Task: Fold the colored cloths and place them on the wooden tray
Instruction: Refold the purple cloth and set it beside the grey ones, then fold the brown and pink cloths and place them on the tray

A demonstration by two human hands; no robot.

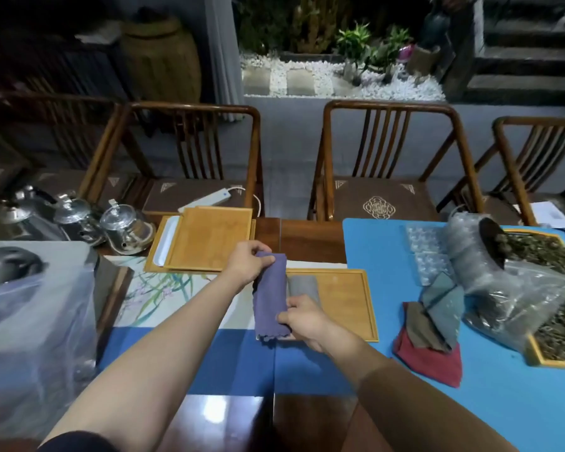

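Note:
A purple cloth (270,296), folded into a long strip, is held over the left edge of the wooden tray (349,305). My left hand (247,261) pinches its far end. My right hand (304,318) grips its near end. A folded grey cloth (304,285) lies on the tray just right of the purple one. To the right, on the blue mat (372,252), lies a loose pile: a red cloth (431,360) at the bottom, a brown cloth (421,324) and a teal cloth (444,301) on top.
Two stacked wooden trays (209,239) with a white dish sit behind. Glass teapots (124,226) stand at the left, and a plastic-covered object (30,305) fills the near left. Bubble wrap, bags and a tray of dried leaves (548,295) crowd the right. Chairs line the far side.

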